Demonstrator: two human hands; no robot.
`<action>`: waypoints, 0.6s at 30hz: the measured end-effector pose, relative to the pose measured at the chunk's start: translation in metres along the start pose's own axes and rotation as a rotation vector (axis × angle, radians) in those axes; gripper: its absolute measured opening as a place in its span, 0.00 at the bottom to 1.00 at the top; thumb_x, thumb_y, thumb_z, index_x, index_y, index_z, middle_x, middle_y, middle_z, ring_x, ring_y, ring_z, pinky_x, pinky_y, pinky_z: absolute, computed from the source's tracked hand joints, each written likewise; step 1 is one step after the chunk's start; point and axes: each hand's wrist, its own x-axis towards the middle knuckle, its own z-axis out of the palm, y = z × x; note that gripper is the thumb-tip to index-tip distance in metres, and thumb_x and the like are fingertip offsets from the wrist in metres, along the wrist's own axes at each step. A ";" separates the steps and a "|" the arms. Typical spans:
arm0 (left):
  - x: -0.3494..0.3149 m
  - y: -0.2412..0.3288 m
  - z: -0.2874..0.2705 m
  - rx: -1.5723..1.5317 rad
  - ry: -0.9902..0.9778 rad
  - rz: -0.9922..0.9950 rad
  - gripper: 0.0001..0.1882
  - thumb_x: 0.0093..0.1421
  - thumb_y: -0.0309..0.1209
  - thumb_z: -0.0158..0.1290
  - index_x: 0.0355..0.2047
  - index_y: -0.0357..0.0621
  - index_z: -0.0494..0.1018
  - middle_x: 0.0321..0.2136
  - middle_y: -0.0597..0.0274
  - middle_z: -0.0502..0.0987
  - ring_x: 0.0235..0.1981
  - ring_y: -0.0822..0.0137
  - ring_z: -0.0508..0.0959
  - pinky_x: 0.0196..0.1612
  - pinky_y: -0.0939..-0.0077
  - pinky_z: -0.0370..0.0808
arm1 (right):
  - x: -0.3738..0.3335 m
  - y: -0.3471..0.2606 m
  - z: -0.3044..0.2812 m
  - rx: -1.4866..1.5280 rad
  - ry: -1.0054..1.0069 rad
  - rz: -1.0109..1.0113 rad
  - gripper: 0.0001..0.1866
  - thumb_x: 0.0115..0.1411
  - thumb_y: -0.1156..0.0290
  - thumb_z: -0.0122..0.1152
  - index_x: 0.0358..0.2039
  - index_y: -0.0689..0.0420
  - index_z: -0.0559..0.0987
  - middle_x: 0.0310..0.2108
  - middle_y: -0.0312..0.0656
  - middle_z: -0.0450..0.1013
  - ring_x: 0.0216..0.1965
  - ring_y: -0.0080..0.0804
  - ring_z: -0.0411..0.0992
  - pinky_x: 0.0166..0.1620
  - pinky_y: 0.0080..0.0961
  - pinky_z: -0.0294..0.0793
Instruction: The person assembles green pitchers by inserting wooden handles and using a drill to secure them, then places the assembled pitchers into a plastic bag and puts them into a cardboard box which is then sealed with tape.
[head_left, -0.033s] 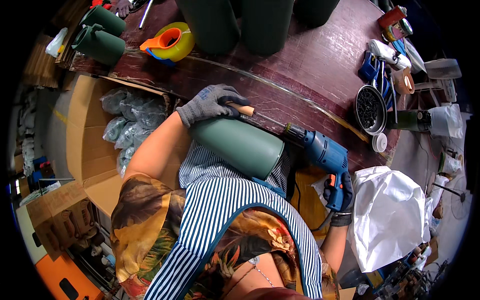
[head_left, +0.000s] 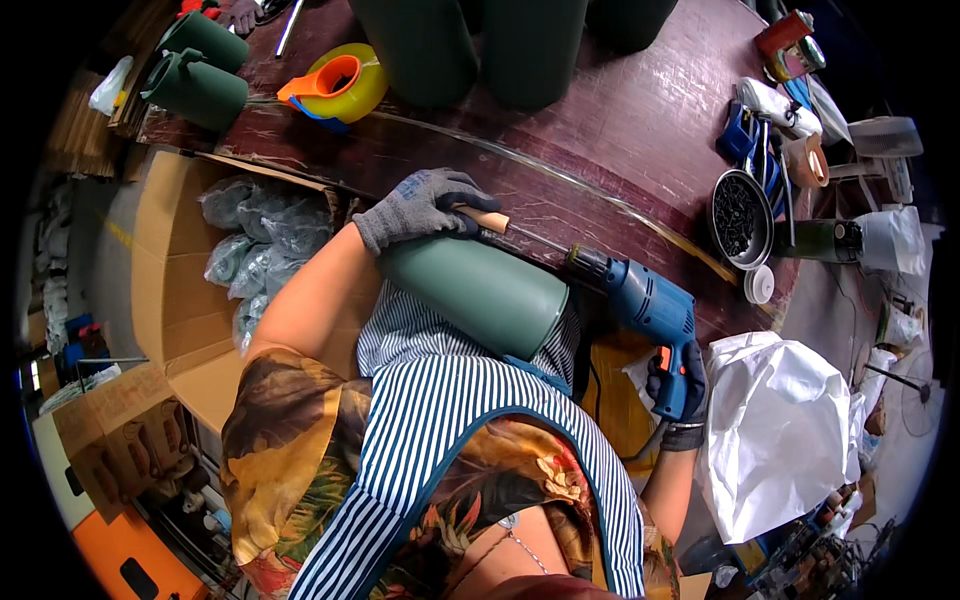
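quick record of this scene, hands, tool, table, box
left hand: gloved, fingers on a wooden handle
right hand: gloved, gripping a blue drill
metal shaft: between handle and drill
green cylinder: on its side over the striped apron
dark red table: bears a round dish of small dark pieces
cardboard box: open, plastic-wrapped items inside

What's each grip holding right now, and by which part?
Right grip: the blue drill, by its pistol handle. Left grip: the wooden handle, by the end farther from the drill.
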 end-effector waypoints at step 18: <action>-0.002 0.008 0.008 -0.772 0.252 -0.375 0.22 0.74 0.42 0.40 0.55 0.41 0.74 0.51 0.61 0.78 0.48 0.70 0.75 0.57 0.72 0.71 | 0.021 -0.023 0.045 0.065 -0.071 0.216 0.30 0.71 0.46 0.45 0.55 0.63 0.71 0.34 0.55 0.78 0.22 0.37 0.75 0.22 0.23 0.75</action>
